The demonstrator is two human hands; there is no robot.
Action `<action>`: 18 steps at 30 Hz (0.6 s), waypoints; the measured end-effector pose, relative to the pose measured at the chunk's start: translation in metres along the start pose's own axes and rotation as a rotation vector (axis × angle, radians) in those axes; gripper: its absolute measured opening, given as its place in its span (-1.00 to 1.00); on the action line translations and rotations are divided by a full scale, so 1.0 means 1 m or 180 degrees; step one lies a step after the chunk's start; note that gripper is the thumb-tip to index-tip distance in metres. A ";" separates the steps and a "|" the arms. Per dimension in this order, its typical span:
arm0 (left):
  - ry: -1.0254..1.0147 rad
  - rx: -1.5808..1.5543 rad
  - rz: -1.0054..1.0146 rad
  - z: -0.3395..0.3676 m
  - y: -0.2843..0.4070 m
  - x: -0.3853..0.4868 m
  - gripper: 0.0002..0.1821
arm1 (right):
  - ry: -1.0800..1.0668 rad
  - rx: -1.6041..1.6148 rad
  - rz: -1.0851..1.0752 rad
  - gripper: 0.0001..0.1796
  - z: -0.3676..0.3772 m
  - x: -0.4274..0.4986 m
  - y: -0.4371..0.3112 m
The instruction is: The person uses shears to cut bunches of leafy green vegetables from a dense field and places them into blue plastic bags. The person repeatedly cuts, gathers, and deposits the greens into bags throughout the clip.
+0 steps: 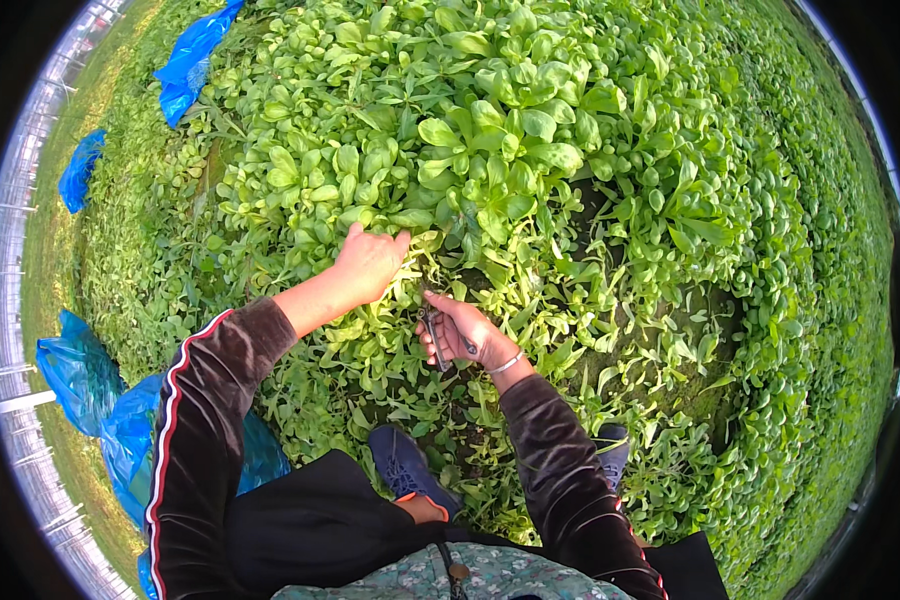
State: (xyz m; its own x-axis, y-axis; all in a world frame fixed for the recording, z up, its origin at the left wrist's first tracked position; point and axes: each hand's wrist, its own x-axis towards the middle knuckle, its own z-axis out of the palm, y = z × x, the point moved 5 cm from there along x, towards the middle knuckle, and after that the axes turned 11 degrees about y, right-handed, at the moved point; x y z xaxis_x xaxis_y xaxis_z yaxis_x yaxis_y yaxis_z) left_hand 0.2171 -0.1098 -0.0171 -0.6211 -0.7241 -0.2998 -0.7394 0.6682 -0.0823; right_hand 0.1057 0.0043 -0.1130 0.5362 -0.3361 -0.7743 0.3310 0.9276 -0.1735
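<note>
My left hand (371, 262) reaches into the front edge of dense leafy green plants (495, 142). Its thumb and forefinger are spread apart at the leaves, the other fingers are hidden beneath, and whether it grips a stem is unclear. Just below and to the right, my right hand (461, 330) holds a pair of dark metal scissors (436, 341) in its palm, with the tip pointing up towards the plants. A bracelet circles the right wrist. Pale stems and small leaves lie around both hands.
Blue plastic bags (82, 375) stand at the left, with another blue bag (187, 67) at the upper left. My shoes (409, 465) rest among low plants. Bare soil (645, 360) with scattered leaves shows at the right, and taller greens grow beyond it.
</note>
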 end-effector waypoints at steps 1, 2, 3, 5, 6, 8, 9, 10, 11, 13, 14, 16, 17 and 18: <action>0.0051 0.0032 -0.0078 0.003 -0.002 0.003 -0.73 | 0.0134 -0.0052 -0.0027 -0.45 0.001 0.002 0.000; 0.0169 0.0017 -0.0048 0.004 -0.005 0.002 -0.87 | 0.0095 -0.0056 -0.0083 -0.44 0.004 0.001 0.000; 0.0286 -0.0011 -0.0054 0.005 -0.009 -0.001 -0.85 | 0.0281 -0.0118 -0.0064 -0.43 0.003 0.000 0.003; 0.0418 -0.0075 -0.0080 0.007 -0.019 -0.011 -0.79 | 0.0677 -0.0285 -0.0499 -0.44 0.001 -0.010 0.011; 0.0486 -0.0181 -0.0106 0.007 -0.024 -0.018 -0.76 | 0.0692 -0.0312 -0.0695 -0.44 -0.001 -0.017 0.013; 0.0905 -0.0261 -0.0077 -0.002 -0.033 -0.035 -0.75 | 0.0544 -0.0205 -0.0743 -0.44 -0.006 -0.026 0.014; 0.1112 -0.0294 -0.0058 -0.008 -0.035 -0.041 -0.75 | 0.0390 -0.0079 -0.0633 -0.43 -0.007 -0.027 0.015; 0.1039 -0.0408 -0.0112 -0.010 -0.038 -0.044 -0.77 | 0.0174 0.0067 -0.0515 -0.43 -0.005 -0.027 0.015; 0.1258 -0.0254 0.0051 -0.017 -0.037 -0.044 -0.80 | 0.0137 -0.0014 -0.0438 -0.42 -0.004 -0.024 0.013; 0.1556 0.0022 0.0323 -0.028 -0.030 -0.039 -0.86 | 0.0004 -0.0136 -0.0212 -0.41 0.002 -0.013 0.007; 0.1460 0.0204 0.0494 -0.028 -0.024 -0.032 -0.93 | 0.0052 -0.0076 -0.0246 -0.41 0.007 -0.006 0.002; 0.1433 0.0609 0.1143 -0.027 -0.007 -0.021 -0.90 | 0.0212 -0.0323 -0.0379 -0.42 0.018 0.006 -0.008; 0.1371 0.0722 0.1456 -0.024 -0.001 -0.016 -0.88 | 0.0442 -0.0501 -0.0368 -0.42 0.022 0.010 -0.010; 0.1117 0.0683 0.1599 -0.020 0.000 -0.011 -0.88 | 0.0355 -0.0746 -0.0433 -0.42 0.030 0.011 -0.011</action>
State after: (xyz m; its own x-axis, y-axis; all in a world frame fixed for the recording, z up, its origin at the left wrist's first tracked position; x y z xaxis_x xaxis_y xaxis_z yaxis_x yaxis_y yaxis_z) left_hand 0.2186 -0.1052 0.0047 -0.9527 -0.3029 -0.0258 -0.2909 0.9330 -0.2118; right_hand 0.1308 -0.0148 -0.1015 0.4061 -0.4521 -0.7942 0.1986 0.8920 -0.4062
